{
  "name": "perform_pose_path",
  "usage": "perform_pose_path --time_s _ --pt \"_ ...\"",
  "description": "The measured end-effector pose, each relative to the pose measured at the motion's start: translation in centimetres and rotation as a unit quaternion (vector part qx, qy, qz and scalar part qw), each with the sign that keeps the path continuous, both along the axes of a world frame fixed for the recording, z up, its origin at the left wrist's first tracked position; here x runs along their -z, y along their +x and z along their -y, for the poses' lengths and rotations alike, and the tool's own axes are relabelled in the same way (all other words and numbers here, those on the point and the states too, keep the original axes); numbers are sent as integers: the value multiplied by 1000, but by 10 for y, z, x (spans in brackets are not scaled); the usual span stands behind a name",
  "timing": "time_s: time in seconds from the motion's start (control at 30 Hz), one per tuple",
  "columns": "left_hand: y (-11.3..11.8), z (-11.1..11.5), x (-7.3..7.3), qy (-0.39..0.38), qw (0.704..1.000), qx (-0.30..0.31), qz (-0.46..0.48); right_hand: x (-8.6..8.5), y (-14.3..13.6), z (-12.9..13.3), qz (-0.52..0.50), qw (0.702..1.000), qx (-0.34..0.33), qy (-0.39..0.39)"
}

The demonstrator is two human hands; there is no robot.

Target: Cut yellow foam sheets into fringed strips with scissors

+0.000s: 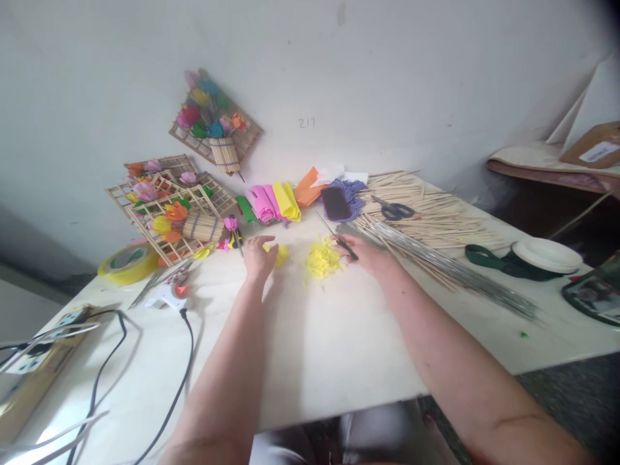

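My left hand (pixel 260 258) hovers at the middle of the table, its fingers curved and apart, with nothing visible in them. Just right of it lies a small yellow paper patch (pixel 281 256). My right hand (pixel 365 253) is closed on a slim tool with a black handle (pixel 347 249) and a thin metal end that points up and left; blur hides its exact kind. A loose pile of yellow paper scraps (pixel 323 258) lies between my hands, beside the right fingers.
Behind are rolled crepe paper (pixel 265 204), a phone (pixel 336 203), scissors (pixel 393 208) and wooden sticks (pixel 436 219). Metal wires (pixel 450 271) lie right. At left are flower-decorated bamboo frames (pixel 179 216), yellow tape (pixel 128 263), a white glue gun (pixel 169 294) and cables (pixel 186 361).
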State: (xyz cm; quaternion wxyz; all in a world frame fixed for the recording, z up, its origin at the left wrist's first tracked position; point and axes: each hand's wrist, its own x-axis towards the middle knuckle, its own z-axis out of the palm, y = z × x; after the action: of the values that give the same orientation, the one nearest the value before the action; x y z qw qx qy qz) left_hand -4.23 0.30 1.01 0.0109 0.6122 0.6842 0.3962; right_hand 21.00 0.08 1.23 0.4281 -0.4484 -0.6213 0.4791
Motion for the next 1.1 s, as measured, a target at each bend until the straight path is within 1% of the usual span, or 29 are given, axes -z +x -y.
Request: perform_pose_path --time_s 0.03,0.07,0.13,0.17,0.2,0.23,0.3,0.37,0.4,0.47,0.53,0.6,0.67,0.8,1.0,1.1 --pt "6 2 -2 -27 999 32 6 -1 1 0 -34 999 -14 -31" --pt "13 5 -4 -73 994 80 15 -1 2 0 -71 994 -31 -73" --pt "27 10 -6 -132 979 157 2 1 2 -2 -93 992 -22 -87" --pt "33 13 -7 -140 974 179 -20 3 2 -4 -83 993 -10 -79" --pt "39 16 -8 -140 972 183 -46 5 2 -6 -64 996 -2 -68" --pt "45 18 -9 -132 973 176 -70 7 2 -8 -32 998 16 -59" --pt "55 22 -9 -110 971 181 -113 12 1 -13 44 997 50 -30" --pt "62 25 -8 -101 969 179 -137 16 1 -16 115 990 73 42" --pt "65 25 -6 -103 968 180 -145 17 1 -16 160 981 76 76" --pt "68 25 -3 -109 966 181 -151 17 -1 -15 258 956 89 108" --pt "69 23 1 -114 965 183 -149 17 -2 -13 341 927 103 115" --pt "69 20 5 -114 966 183 -140 16 -4 -11 380 910 113 118" --pt "68 18 7 -109 969 182 -126 16 -6 -11 390 905 118 124" --pt "67 16 9 -101 973 181 -104 16 -7 -11 374 908 125 139" --pt "67 14 11 -98 975 177 -94 19 -6 -14 312 931 126 143" --pt "67 13 13 -99 976 172 -95 19 -5 -14 287 939 105 160"
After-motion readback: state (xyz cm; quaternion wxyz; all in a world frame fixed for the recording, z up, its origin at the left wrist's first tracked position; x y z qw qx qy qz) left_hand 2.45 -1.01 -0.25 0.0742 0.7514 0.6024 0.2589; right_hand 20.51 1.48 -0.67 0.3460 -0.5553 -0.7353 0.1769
